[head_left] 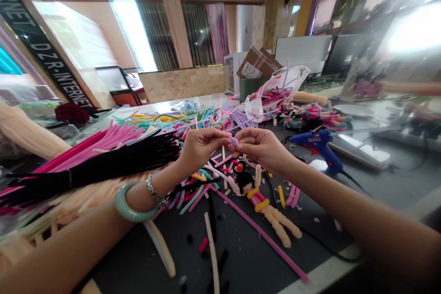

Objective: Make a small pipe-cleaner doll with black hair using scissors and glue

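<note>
A short lilac piece of pipe cleaner (233, 140) is pinched between the fingertips of both hands, above the middle of the table. My left hand (203, 147), with a jade bangle and a metal watch band on its wrist, grips it from the left. From the right, my right hand (260, 147) closes thumb and fingers on it. Below the hands lies a doll made of pipe cleaners (258, 200), with black hair, a pink and yellow outfit and peach limbs. A long pink pipe cleaner (258, 232) stretches from under the hands toward the front edge.
A blue glue gun (319, 144) with a cable rests at the right. Bundles of black pipe cleaners (103, 164) and pink pipe cleaners (99, 147) lie left. Behind are a white plastic bag (255, 109), finished dolls (320, 115) and a cardboard box (258, 64). Cut scraps litter the dark tabletop.
</note>
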Demonstrator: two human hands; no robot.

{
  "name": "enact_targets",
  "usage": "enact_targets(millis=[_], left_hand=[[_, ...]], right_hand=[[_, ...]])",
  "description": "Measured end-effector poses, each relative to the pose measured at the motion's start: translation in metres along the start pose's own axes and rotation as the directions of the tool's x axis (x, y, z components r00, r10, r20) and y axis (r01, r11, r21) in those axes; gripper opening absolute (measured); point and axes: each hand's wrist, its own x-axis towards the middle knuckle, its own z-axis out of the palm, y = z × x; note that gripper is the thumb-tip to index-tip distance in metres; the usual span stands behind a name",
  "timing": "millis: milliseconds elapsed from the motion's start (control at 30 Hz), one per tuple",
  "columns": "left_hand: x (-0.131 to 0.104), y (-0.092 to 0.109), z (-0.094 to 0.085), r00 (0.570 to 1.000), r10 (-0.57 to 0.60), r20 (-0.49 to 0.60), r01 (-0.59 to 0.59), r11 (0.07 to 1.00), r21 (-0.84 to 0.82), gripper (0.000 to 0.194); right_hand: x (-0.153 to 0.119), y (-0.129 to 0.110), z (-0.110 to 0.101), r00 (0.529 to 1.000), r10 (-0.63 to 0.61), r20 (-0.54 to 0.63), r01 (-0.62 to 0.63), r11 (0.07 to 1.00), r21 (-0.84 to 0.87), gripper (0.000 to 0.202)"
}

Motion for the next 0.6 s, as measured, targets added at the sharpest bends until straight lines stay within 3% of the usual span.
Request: enact_targets(millis=[167, 333, 467, 600], left_hand=[[0.001, 0.003, 0.002, 0.996, -0.050, 0.068, 0.058, 0.991, -0.119, 0.013], [0.001, 0.001, 0.003, 0.983, -0.147, 0.112, 0.170, 0.956, -0.239, 0.017], [-0.001, -0.003, 0.003, 0.970, -0.205, 0.129, 0.226, 0.959, -0.173, 0.012], [-0.002, -0.004, 0.004, 0.965, -0.230, 0.124, 0.251, 0.947, -0.199, 0.011]], right_hand=[[-0.002, 0.006, 0.004, 1.000, -0.006, 0.017, 0.008, 0.997, -0.075, 0.026], [-0.001, -0.001, 0.004, 0.999, -0.032, 0.008, 0.033, 0.949, -0.314, 0.020], [-0.008, -0.021, 0.003, 0.992, -0.117, -0.037, 0.068, 0.779, -0.623, 0.011], [-0.040, -0.045, -0.001, 0.979, -0.198, -0.041, 0.079, 0.560, -0.825, 0.016]])
